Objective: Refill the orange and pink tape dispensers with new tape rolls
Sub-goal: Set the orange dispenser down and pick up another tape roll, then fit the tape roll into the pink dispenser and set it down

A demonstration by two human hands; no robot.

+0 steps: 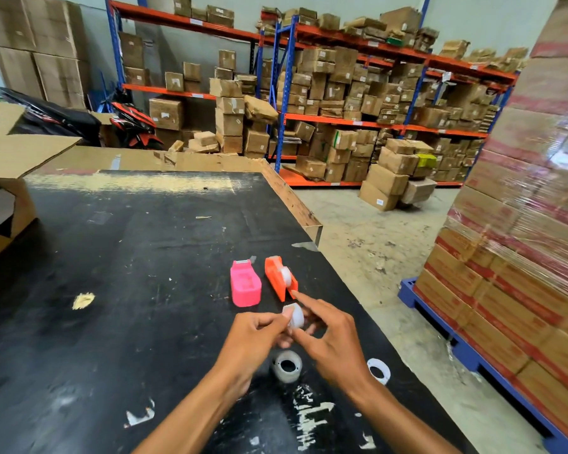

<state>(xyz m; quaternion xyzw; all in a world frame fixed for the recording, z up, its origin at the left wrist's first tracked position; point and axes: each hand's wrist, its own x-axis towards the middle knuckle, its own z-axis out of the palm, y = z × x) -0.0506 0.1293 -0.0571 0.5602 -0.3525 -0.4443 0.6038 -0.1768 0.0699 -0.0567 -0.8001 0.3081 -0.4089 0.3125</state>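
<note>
A pink tape dispenser (245, 286) stands upright on the black table (128, 257), its cutter facing away. Right beside it lies the orange tape dispenser (279, 276) with a clear tape roll seated in it. Just in front of both, my left hand (254, 335) and my right hand (328, 335) together hold a small clear tape roll (295, 315) above the table; my right index finger points out toward the orange dispenser. Below my hands another clear tape roll (287, 366) lies flat on the table. A white ring-shaped core (378, 370) rests to its right.
An open cardboard box (10, 178) stands at the table's left. The table's right edge runs close past the white ring. A shrink-wrapped pallet of cartons (522, 240) rises at the right on a blue pallet. Shelving full of boxes fills the background.
</note>
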